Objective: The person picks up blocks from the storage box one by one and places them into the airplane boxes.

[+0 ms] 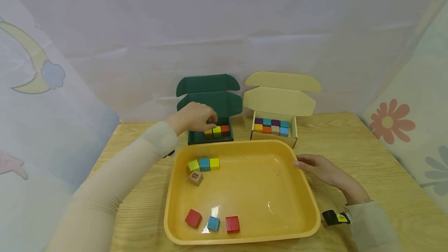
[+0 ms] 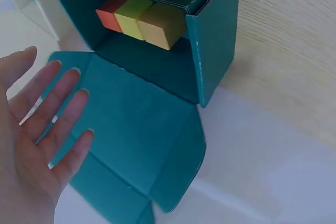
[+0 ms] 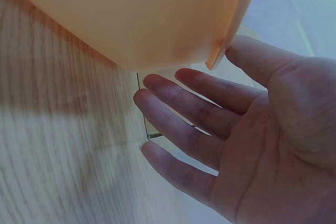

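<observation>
My left hand (image 1: 196, 117) hovers over the green box (image 1: 190, 139), its lid raised. In the left wrist view the hand (image 2: 47, 114) holds nothing, its fingers spread apart. A row in the box has a red-orange cube (image 2: 109, 13), a yellow cube (image 2: 131, 17) and an orange-tan cube (image 2: 161, 24). At the yellow tray's (image 1: 308, 201) right side, my right hand (image 1: 323, 169) touches the rim with its thumb. The right wrist view shows the other fingers (image 3: 184, 129) loosely extended beside the tray wall, without gripping it.
A cream box (image 1: 273, 139) with several coloured cubes stands right of the green box, lid up. Inside the tray lie several cubes, including a lettered wooden cube (image 1: 196, 178), a blue cube (image 1: 213, 223) and a red cube (image 1: 232, 224). A cloth wall (image 1: 224, 30) rises behind.
</observation>
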Available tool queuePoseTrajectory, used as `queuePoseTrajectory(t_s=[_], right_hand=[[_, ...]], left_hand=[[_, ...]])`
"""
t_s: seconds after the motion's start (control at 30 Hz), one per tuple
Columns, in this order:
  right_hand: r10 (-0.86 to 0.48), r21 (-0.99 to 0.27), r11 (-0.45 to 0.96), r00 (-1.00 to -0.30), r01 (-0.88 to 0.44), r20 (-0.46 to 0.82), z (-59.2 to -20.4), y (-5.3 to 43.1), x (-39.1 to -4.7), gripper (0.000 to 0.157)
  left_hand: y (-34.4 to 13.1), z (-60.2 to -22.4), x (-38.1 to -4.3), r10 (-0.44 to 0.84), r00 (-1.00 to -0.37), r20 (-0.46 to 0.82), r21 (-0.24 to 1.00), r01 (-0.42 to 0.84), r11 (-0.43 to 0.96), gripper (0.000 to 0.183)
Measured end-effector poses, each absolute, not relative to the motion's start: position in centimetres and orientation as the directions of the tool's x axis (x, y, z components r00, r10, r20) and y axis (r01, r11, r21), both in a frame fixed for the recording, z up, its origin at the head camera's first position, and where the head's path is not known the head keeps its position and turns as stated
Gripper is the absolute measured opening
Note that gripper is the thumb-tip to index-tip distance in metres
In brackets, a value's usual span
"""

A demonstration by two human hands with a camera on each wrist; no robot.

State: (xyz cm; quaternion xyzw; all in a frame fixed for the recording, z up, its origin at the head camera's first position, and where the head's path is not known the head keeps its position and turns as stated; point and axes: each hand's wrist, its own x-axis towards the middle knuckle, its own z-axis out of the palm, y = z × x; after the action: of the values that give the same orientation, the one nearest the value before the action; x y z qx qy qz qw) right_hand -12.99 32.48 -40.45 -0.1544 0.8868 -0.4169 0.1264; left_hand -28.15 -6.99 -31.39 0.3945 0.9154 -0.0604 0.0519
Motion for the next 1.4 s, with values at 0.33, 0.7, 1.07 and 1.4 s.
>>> queuePoseTrajectory(t_s=[0.33,0.7,1.07,1.4], right_hand=[[-0.382,-0.767,0.613,-0.921,-0.187,-0.081,-40.2,32.5,-13.0,0.049],[-0.385,-0.772,0.609,-0.919,-0.180,-0.089,-40.3,32.4,-13.3,0.049],[-0.373,-0.770,0.615,-0.923,-0.170,-0.094,-40.4,32.3,-13.1,0.050],[-0.380,-0.772,0.611,-0.921,-0.177,-0.089,-40.3,32.3,-13.1,0.049]], left_hand=[[-8.0,-31.2,-24.7,0.819,-0.573,-0.017,-0.146,0.812,0.565,0.022],[-9.1,-31.6,-21.3,0.894,-0.448,-0.030,-0.070,0.893,0.445,0.017],[-9.4,-32.8,-18.2,0.916,-0.372,-0.147,-0.106,0.927,0.359,0.021],[-10.5,-34.8,-17.1,0.860,-0.485,-0.161,-0.042,0.874,0.485,0.020]])
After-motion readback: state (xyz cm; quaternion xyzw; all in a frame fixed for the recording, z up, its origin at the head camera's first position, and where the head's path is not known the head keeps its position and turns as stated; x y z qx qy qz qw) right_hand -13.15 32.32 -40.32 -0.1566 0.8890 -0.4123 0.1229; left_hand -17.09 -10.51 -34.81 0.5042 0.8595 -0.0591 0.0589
